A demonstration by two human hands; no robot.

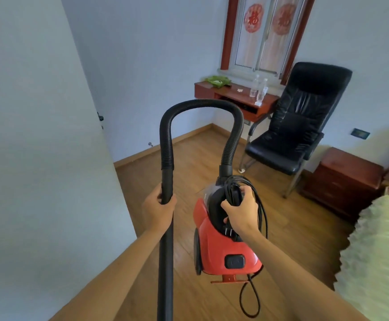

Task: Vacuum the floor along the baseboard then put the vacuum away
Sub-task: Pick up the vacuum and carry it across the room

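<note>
The left hand (158, 210) grips the black wand (166, 239); the right hand (242, 214) holds the red vacuum (221, 249) by its handle with coiled cord (258, 205), above the wooden floor (293, 228).

I see a wood floor (212, 158) bearing a black chair (290, 135) and cabinet (341, 181); the desk (230, 95) holds two bottles (258, 91), a green thing (217, 80) and a paper scrap (239, 90).

Pale walls (142, 54), wooden floor (281, 216), a black chair (300, 126) beside a red desk (235, 93) under the window (265, 35).
</note>
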